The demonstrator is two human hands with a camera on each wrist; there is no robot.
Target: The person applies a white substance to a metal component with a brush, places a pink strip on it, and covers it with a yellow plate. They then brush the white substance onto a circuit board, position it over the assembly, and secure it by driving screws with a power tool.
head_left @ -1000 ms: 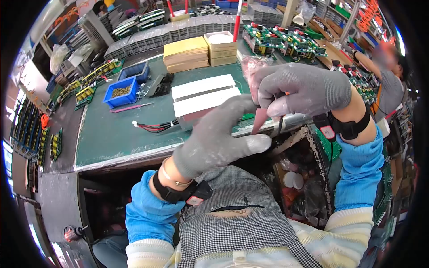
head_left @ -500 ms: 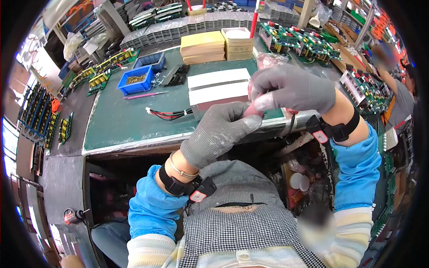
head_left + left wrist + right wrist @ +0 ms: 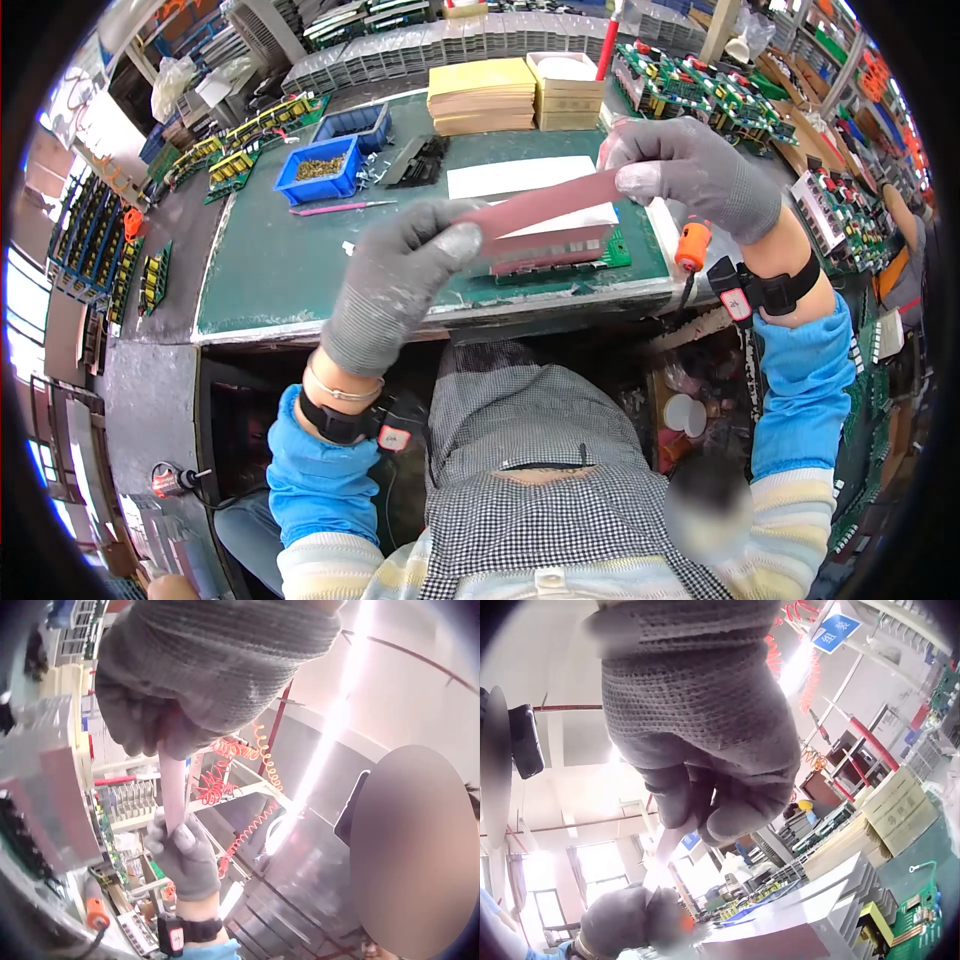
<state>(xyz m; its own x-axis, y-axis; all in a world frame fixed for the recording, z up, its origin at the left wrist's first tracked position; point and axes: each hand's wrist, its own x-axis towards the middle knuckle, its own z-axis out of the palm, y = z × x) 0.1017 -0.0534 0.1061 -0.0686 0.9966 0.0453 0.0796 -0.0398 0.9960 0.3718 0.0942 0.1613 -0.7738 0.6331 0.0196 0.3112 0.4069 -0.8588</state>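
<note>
A reddish-brown flat strip (image 3: 550, 205) is stretched between the two gloved hands, above the bench. My left hand (image 3: 395, 280) pinches its left end between thumb and fingers, and my right hand (image 3: 695, 175) pinches the right end. The left wrist view shows the strip (image 3: 172, 787) running from one glove to the other. Beneath it sits a unit with a white top (image 3: 520, 178) and a reddish-brown side (image 3: 550, 256), partly covered by the strip. In the right wrist view, metal fins (image 3: 855, 900) and a green circuit board (image 3: 919, 919) show at this unit.
Near the bench's right front edge is an orange-handled tool (image 3: 693, 245). Blue bins (image 3: 318, 172), one with small brass-coloured parts, stand left beside a pink pen-like tool (image 3: 343, 208). Behind are a yellow paper stack (image 3: 482, 97), a box (image 3: 568, 92) and several circuit boards (image 3: 690, 95).
The hands were close together at the strip and have since drawn apart, left hand leftward and right hand rightward. The strip now spans between them. The head view has shifted slightly.
</note>
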